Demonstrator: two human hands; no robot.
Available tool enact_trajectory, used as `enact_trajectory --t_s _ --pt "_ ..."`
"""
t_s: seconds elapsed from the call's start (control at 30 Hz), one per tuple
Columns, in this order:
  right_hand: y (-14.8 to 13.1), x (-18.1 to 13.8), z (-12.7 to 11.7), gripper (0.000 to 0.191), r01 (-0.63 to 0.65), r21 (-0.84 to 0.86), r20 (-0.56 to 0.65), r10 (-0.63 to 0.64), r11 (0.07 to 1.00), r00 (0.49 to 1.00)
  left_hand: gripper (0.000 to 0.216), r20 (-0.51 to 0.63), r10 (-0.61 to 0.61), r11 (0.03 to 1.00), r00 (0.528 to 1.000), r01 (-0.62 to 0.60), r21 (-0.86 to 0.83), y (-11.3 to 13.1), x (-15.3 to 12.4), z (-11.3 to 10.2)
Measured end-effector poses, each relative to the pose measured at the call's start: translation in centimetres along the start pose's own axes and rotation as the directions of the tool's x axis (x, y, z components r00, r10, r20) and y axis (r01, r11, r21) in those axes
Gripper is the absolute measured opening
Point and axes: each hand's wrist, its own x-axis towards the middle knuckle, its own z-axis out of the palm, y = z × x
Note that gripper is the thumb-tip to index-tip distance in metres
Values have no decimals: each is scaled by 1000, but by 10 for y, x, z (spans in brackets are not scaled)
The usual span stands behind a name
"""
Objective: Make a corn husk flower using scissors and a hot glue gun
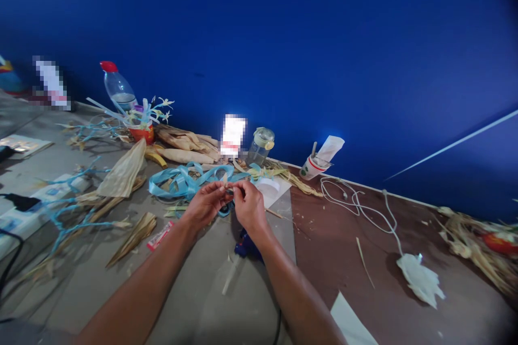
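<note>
My left hand (206, 204) and my right hand (249, 202) meet in the middle, fingertips pinched together. Between them a small pale husk piece (225, 178) pokes up; the rest of it is hidden by the fingers. Light blue ribbon (178, 182) lies in loops just behind my left hand. Under my right wrist is a dark blue tool (247, 247), partly covered, that looks like a glue gun. White paper (273, 194) lies behind my right hand. Left of my forearm are a dry corn husk (133, 238) and a small red packet (161, 235).
Blue-wrapped branches (73, 221) and a white power strip (24, 226) lie at left. Along the blue wall stand a red-capped bottle (118, 86), a lit phone (233, 135), a lidded jar (261, 145) and a paper cup (311, 167). A white cable (376, 215) and crumpled tissue (421, 277) lie right.
</note>
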Motion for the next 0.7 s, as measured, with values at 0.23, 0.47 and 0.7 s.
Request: enact_trajectory --t_s 0.23,0.47,0.7 --pt "2 -4 7 14 -41 -30 -34 40 999 999 16 -23 2 1000 1000 -2 -28 1 -1 1" --pt "3 -3 8 12 -100 42 -3 100 994 995 12 -37 7 995 999 -10 -100 4 -4 3" --pt "12 9 -5 13 -59 126 45 54 990 998 14 -19 -38 997 999 36 -62 7 -2 -3"
